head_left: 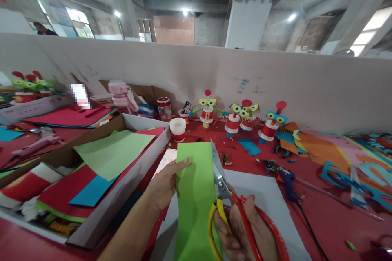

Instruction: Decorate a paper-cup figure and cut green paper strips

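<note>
Holding: L hand pinches green paper strip, long axis upright; R hand grips scissors, blades open at strip's right edge.

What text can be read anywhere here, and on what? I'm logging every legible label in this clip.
"02:2", with the rest hidden: pale digits on the phone screen behind the green paper that the left hand holds.
Blue scribbles on the partition wall: too small to read.
Posters by the far window: too blurred to read.
Scissors in the right hand: no readable marking.

Paper-cup figures stand beyond a glue gun.
</note>
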Motion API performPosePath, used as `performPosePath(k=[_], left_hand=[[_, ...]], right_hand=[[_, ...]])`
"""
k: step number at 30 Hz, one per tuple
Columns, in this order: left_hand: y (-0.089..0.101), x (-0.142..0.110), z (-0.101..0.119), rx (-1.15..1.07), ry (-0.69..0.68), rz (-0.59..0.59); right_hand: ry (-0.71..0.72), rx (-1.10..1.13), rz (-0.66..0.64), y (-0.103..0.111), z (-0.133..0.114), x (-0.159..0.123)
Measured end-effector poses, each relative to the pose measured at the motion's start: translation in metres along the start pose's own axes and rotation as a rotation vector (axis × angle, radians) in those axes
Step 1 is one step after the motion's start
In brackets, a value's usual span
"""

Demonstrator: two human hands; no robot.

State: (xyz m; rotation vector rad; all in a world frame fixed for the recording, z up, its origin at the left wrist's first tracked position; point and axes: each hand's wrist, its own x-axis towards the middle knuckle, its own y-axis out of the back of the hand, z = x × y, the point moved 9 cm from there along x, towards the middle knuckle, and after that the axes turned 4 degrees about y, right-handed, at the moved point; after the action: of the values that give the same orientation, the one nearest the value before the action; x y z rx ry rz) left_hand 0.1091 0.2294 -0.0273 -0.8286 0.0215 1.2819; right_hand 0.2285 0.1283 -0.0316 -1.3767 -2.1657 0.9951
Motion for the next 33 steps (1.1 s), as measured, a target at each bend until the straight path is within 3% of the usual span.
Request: performPosePath(k=[15,22,26,29,31,33], left_hand=[[0.008,-0.007,-0.012,-0.124,0.01,0.202],[0.012,-0.005,-0.013,-0.116,0.014,0.195],[0.013,-0.001,-0.014,-0.105,0.031,0.159],[0.012,0.0,-0.012,-0.052,0.006,0.142],[0.009,0.002,-0.008,0.029,-0.041,0.108],[0.004,0.003,-0.004,0.155,-0.086,0.053]], right_hand=[[0.025,-0.001,-0.043,-0.002,0.0,0.002],[0.072,0.023,0.0,0.001,-0.004,0.0],[0.137,-0.053,0.116,0.006,-0.024,-0.005],[0.212,-0.196,0.288,0.023,-0.048,-0.012],[0.176,-0.438,0.429,0.04,-0.061,-0.019],[0.135,-0.85,0.567,0.056,-0.08,-0.03]])
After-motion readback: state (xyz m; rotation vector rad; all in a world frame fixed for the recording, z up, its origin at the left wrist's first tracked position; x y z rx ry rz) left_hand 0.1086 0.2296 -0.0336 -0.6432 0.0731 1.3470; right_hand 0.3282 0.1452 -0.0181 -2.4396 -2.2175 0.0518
